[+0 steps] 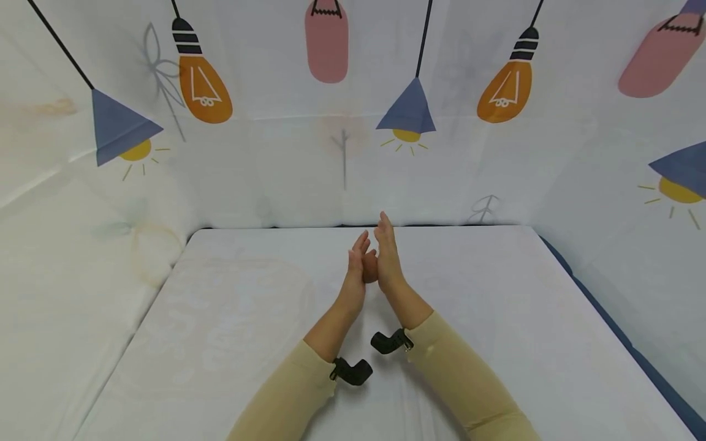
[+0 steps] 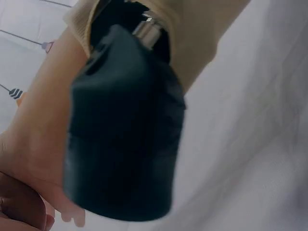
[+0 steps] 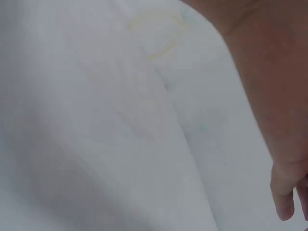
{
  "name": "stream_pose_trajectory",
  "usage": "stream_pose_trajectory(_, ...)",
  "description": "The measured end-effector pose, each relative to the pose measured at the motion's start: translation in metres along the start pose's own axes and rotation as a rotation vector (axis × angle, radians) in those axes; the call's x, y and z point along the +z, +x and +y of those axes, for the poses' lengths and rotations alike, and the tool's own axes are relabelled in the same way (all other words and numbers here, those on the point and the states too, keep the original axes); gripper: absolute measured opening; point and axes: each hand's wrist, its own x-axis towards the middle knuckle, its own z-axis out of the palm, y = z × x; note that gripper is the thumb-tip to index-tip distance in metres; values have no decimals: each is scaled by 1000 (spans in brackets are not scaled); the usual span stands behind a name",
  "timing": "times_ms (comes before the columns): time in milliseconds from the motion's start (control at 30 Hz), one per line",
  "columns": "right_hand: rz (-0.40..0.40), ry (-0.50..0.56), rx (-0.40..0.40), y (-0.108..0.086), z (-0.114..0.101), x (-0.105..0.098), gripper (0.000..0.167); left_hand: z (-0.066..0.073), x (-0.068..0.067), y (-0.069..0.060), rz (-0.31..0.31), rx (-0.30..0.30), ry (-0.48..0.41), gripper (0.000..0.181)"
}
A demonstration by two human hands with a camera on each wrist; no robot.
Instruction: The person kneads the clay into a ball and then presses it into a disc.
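Note:
In the head view both hands are raised over the white table, palms facing, fingers mostly straight and pointing up and away. The left hand (image 1: 355,277) and the right hand (image 1: 389,260) lean towards each other. Between their palms shows a small reddish-brown rounded form (image 1: 370,268); whether it is an object or part of a hand I cannot tell. At the lower left of the left wrist view is the left hand (image 2: 33,159), beside a darker brown rounded shape (image 2: 21,204). Only part of the right hand (image 3: 288,180) shows in the right wrist view, fingertips pointing down.
A white-covered table (image 1: 231,331) lies under the hands. Behind it hangs a white cloth (image 1: 265,165) printed with lamps and bulbs. Each wrist carries a black device, the left one (image 1: 354,372) and the right one (image 1: 388,342). Dark blue edging (image 1: 601,312) runs along the table's right side.

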Motion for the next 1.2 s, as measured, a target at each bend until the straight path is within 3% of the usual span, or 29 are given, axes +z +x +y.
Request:
stream_pose_trajectory(267,-86,80,92,-8,9,6,70,3,4,6,87,-34,-95,103)
stream_pose_trajectory(533,-177,126,115,-26,0,12,68,1,3,14,170,-33,8,97)
stream_pose_trajectory(767,-278,197,124,-31,-9,6,61,-4,-3,20,129,13,113,116)
stream_pose_trajectory(967,-289,303,173,-31,-19,2,63,-6,-7,24,91,119,331,120)
stream_pose_trajectory(1200,-269,363,241,-27,-28,-2,66,-10,-11,19,71,140,637,111)
